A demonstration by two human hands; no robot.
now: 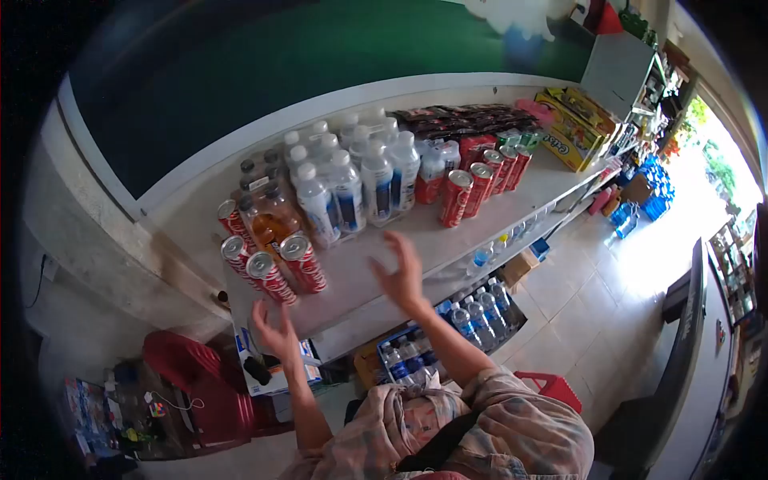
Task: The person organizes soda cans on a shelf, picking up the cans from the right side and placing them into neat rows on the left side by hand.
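Your left hand (277,334) and right hand (402,280) are both empty, fingers loosely spread, and the red cans (306,270) already stand clustered near the tabletop's (352,282) left edge, apparently set, though what remains I cannot tell

Red/wht cans (273,282) stand upright, grpd @ L end of tbl (350,294).
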